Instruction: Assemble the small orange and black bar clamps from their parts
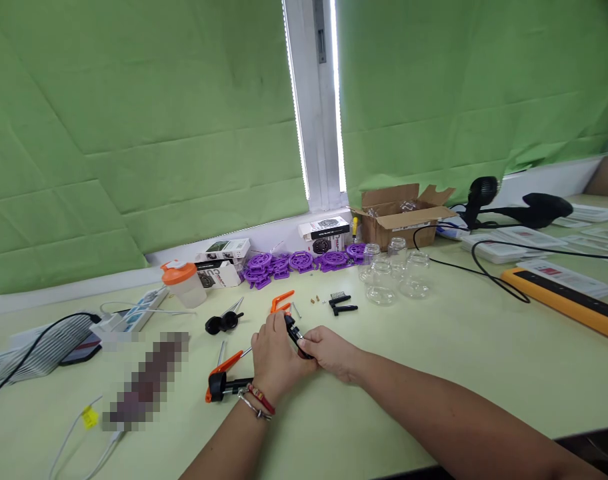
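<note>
Near the table's middle, my left hand [278,350] is wrapped round a black part [293,329] with a shiny metal piece. The fingers of my right hand [329,348] pinch the lower right end of that same part. Beside my left wrist lies a black round-headed piece [218,387] with rods, over an orange handle [228,362]. Another orange handle [283,300] is just beyond my hands, with a screw [297,309] next to it. Small black parts [343,309] and a spring [337,295] lie farther back to the right.
Purple plastic parts [301,261], glass jars [381,283] and an open cardboard box [401,223] line the back. An orange-lidded cup [184,283], a black double-cup piece [224,323] and a power strip [143,310] stand or lie left. Cables cross both sides.
</note>
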Motion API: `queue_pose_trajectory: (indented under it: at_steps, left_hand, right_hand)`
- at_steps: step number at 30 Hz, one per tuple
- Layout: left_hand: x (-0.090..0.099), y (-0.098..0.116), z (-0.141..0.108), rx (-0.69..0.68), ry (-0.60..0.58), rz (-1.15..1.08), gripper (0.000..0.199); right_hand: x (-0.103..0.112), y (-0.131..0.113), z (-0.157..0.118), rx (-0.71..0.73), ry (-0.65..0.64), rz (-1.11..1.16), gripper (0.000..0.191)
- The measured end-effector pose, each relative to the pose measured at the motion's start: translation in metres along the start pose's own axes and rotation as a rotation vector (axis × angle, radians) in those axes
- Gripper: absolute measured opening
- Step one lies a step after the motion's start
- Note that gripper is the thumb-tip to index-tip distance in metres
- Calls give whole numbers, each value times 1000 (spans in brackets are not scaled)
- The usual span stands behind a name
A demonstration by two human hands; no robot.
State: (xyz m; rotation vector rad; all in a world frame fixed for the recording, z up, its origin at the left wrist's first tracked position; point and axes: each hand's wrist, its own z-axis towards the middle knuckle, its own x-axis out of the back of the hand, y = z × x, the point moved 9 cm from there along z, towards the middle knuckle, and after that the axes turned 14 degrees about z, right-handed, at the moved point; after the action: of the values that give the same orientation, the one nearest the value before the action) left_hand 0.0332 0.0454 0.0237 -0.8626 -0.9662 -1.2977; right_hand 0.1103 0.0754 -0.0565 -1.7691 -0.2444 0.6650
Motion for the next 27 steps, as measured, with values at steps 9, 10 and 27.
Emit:
queue_pose_trajectory:
  at_steps: [9, 10, 27]
  left_hand:
    - [-7, -4, 8, 7, 17, 74, 85]
    - [-9, -5, 8, 14, 7, 81, 85]
    - [-16, -5, 11, 59, 21, 115, 76]
  right_hand:
    - [0, -32, -6, 186, -60, -124, 20]
    - [2, -36, -7, 239, -42, -175, 20]
    - [16, -45, -1, 431, 113, -548, 28]
